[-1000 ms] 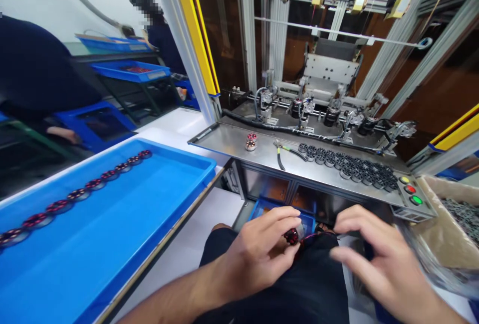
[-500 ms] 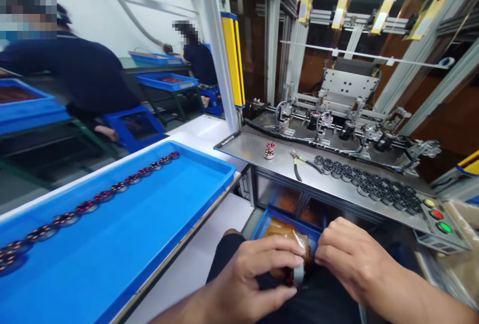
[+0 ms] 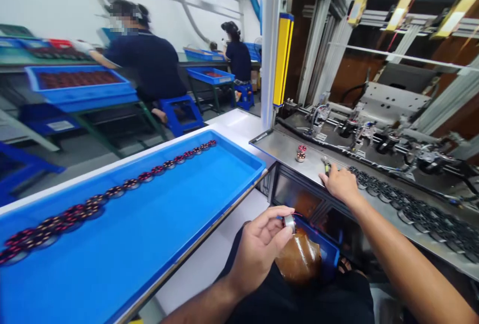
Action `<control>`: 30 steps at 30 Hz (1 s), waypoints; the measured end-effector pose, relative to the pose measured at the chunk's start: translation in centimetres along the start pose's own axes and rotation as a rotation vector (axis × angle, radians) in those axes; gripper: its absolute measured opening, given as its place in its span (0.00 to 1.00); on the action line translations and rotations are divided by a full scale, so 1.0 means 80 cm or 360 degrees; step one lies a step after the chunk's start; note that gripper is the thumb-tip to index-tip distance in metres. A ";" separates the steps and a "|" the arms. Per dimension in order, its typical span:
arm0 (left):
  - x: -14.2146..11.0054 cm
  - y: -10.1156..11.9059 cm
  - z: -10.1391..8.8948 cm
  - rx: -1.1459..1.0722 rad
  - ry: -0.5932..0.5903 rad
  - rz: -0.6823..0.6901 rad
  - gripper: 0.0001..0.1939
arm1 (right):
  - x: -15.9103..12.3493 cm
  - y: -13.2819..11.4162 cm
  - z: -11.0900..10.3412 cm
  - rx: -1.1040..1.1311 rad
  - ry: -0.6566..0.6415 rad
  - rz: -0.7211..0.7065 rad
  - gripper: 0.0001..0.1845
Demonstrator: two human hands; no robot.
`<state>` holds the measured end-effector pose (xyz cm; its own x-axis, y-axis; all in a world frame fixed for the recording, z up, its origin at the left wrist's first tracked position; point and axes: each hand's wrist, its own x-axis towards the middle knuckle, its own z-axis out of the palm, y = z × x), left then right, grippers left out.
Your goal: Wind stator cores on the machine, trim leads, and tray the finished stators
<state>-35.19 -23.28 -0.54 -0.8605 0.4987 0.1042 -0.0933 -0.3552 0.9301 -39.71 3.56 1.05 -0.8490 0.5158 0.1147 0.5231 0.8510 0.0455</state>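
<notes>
My left hand (image 3: 262, 244) pinches a small round motor part (image 3: 289, 223) between thumb and fingertips, above my lap. The part has a silver ring, and a thin red wire sticks out at its top. On the metal bench top, my right hand (image 3: 341, 182) is closed over the handles of small pliers (image 3: 327, 167); their jaws point away, and the fingers hide most of the handles. Two similar motor parts (image 3: 301, 153), with red and copper colours, stand close together just left of the pliers.
A blue tray (image 3: 157, 214) at left carries a row of motor parts (image 3: 130, 184). Black rings (image 3: 407, 204) cover the bench's right side, before a machine fixture (image 3: 396, 97). Below lies a brown wrapped bundle (image 3: 299, 259) in a blue bin (image 3: 329, 249). Two people sit beyond.
My right hand has moved from beside the motor part up and forward onto the pliers. The left hand has raised the part slightly. The view has turned left.
</notes>
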 end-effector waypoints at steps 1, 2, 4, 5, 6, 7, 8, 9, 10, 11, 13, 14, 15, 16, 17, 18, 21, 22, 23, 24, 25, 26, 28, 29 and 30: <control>0.000 0.001 -0.001 -0.0023 0.0024 0.0005 0.13 | -0.001 0.000 0.001 -0.0033 -0.0030 0.0007 0.27; 0.001 0.001 -0.002 -0.0048 0.0038 0.0007 0.12 | -0.002 0.002 0.002 -0.0058 -0.0053 -0.0002 0.26; 0.002 0.002 -0.003 -0.0088 0.0049 0.0015 0.10 | -0.003 0.010 0.002 -0.0086 -0.0075 -0.0050 0.23; 0.003 0.002 -0.003 -0.0097 0.0048 0.0026 0.10 | -0.004 0.015 0.002 -0.0088 -0.0077 -0.0084 0.21; 0.004 0.002 -0.003 -0.0100 0.0043 0.0036 0.09 | -0.003 0.021 0.003 -0.0082 -0.0078 -0.0120 0.20; 0.004 0.001 -0.003 -0.0102 0.0042 0.0049 0.08 | -0.002 0.028 0.004 -0.0068 -0.0079 -0.0156 0.19; 0.004 0.000 -0.002 -0.0104 0.0039 0.0061 0.07 | -0.001 0.034 0.006 -0.0045 -0.0081 -0.0190 0.18; 0.004 -0.001 -0.002 -0.0112 0.0036 0.0065 0.07 | 0.002 0.041 0.007 -0.0013 -0.0084 -0.0222 0.18; 0.003 -0.002 -0.001 -0.0126 0.0028 0.0059 0.07 | 0.005 0.048 0.007 0.0029 -0.0087 -0.0252 0.17; 0.002 -0.003 0.000 -0.0141 0.0016 0.0046 0.07 | 0.009 0.055 0.006 0.0081 -0.0089 -0.0274 0.16; -0.001 -0.004 0.003 -0.0167 -0.0014 0.0015 0.07 | 0.018 0.068 -0.002 0.0219 -0.0096 -0.0305 0.15; -0.003 -0.004 0.004 -0.0179 -0.0025 0.0000 0.08 | 0.021 0.075 -0.010 0.0307 -0.0101 -0.0315 0.16; -0.004 -0.003 0.006 -0.0187 -0.0030 -0.0014 0.08 | 0.020 0.082 -0.020 0.0398 -0.0106 -0.0322 0.18; -0.005 -0.002 0.007 -0.0190 -0.0031 -0.0028 0.09 | 0.016 0.087 -0.032 0.0481 -0.0109 -0.0329 0.21; -0.005 -0.001 0.008 -0.0191 -0.0025 -0.0050 0.10 | 0.006 0.092 -0.044 0.0600 -0.0117 -0.0352 0.24; -0.006 0.000 0.009 -0.0190 -0.0025 -0.0079 0.11 | -0.010 0.095 -0.055 0.0766 -0.0130 -0.0394 0.25; -0.006 0.003 0.011 -0.0199 -0.0061 -0.0145 0.13 | -0.095 0.096 -0.067 0.1441 -0.0239 -0.0578 0.23; -0.006 0.003 0.011 -0.0216 -0.0090 -0.0155 0.14 | -0.133 0.093 -0.060 0.1553 -0.0295 -0.0595 0.22; -0.006 0.002 0.011 -0.0237 -0.0129 -0.0158 0.15 | -0.172 0.091 -0.048 0.1655 -0.0248 -0.0571 0.21; -0.006 0.001 0.011 -0.0256 -0.0172 -0.0160 0.16 | -0.210 0.089 -0.031 0.1717 -0.0156 -0.0537 0.22; -0.006 -0.001 0.013 -0.0271 -0.0209 -0.0167 0.17 | -0.245 0.087 -0.012 0.1707 -0.0051 -0.0516 0.23; -0.006 -0.002 0.015 -0.0279 -0.0243 -0.0175 0.17 | -0.277 0.086 0.008 0.1644 0.0020 -0.0525 0.25; -0.006 -0.005 0.023 -0.0274 -0.0289 -0.0200 0.18 | -0.323 0.084 0.041 0.1520 0.0077 -0.0568 0.27; -0.006 -0.006 0.029 -0.0266 -0.0303 -0.0215 0.18 | -0.337 0.083 0.052 0.1460 0.0089 -0.0598 0.29; -0.007 -0.006 0.034 -0.0261 -0.0316 -0.0226 0.18 | -0.346 0.082 0.058 0.1408 0.0103 -0.0622 0.30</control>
<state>-33.30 -21.20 -0.07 -0.7195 0.6920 0.0591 -0.2994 -0.3858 0.8727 -13.12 -4.67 -6.44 -0.9316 0.1968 0.3056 -0.0626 0.7414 -0.6681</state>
